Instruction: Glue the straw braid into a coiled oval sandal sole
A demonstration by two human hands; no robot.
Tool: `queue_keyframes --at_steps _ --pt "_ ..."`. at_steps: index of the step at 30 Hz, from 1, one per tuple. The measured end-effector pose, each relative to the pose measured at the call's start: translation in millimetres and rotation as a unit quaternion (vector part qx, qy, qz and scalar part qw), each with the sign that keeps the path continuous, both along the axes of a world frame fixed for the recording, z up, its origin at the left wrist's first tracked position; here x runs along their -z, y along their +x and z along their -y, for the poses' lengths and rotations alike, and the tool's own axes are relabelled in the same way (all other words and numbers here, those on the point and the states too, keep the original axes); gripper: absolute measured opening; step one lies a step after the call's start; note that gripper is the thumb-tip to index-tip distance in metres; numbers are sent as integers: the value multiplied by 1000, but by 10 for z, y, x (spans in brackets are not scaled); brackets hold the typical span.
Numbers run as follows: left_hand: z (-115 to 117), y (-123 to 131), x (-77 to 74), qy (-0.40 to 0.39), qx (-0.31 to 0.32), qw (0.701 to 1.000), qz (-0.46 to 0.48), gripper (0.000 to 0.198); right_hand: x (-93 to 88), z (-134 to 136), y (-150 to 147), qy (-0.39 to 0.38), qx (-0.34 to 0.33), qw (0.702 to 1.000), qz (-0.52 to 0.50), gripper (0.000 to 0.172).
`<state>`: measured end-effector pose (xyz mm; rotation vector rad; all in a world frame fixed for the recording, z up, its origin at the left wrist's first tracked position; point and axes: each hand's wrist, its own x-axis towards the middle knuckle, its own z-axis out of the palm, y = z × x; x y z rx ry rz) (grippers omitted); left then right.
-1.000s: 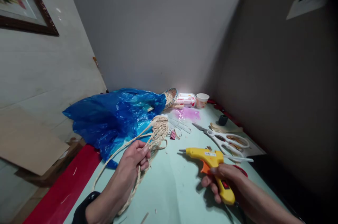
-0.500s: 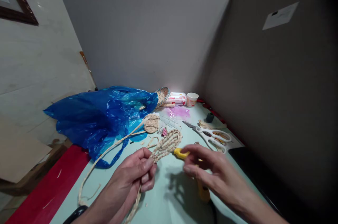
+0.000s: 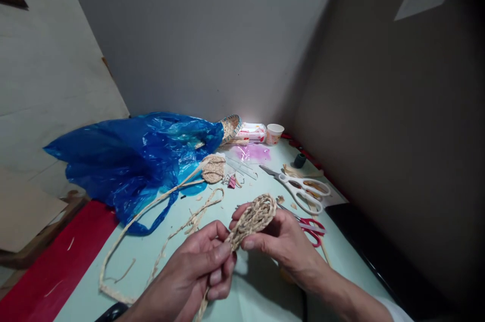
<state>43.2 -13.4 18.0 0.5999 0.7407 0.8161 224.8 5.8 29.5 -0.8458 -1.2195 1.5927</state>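
Note:
A coiled piece of braided straw [image 3: 258, 215] is held up in front of me, its rows laid side by side in a narrow loop. My left hand [image 3: 204, 264] pinches its lower end between thumb and fingers, and a straw braid tail hangs below that hand. At the coil's right side, my right hand [image 3: 286, 243] grips it with the thumb in front and fingers behind. Under my right hand a bit of a yellow tool [image 3: 287, 276] shows, mostly hidden. Just beyond that hand are red-handled scissors [image 3: 312, 231].
White-handled scissors [image 3: 301, 188] lie to the right. A blue plastic bag [image 3: 144, 160] covers the back left, beside a woven straw disc [image 3: 214, 169] with a long strand. Farther back stand a paper cup [image 3: 275, 134] and a white-and-pink packet [image 3: 253, 132]. A pink clip [image 3: 231, 181] sits mid-table.
My right hand has moved left, from above the yellow tool to the coil, and closed on it. The coil has turned slightly, and the view has shifted.

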Motion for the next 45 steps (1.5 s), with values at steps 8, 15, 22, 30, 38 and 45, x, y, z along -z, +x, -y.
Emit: queue_keyframes --at_steps 8,15,22,30,38,45 --pt "38 46 -47 -20 -8 1000 -10 25 18 4 2 -21 -19 1000 -14 27" --pt "50 60 43 26 -54 991 -118 36 5 80 -26 -5 -30 999 10 26" --pt "24 47 105 75 -35 988 -132 28 10 137 -77 -9 -9 999 37 28" --pt "16 25 70 109 -16 970 -219 30 107 158 -90 -36 -57 995 -69 15" --pt "155 153 -11 287 -120 853 -419 21 134 169 -97 -57 -18 994 -93 12" --pt "179 174 56 428 -196 763 -444 17 90 198 -139 -59 -8 992 -107 17"
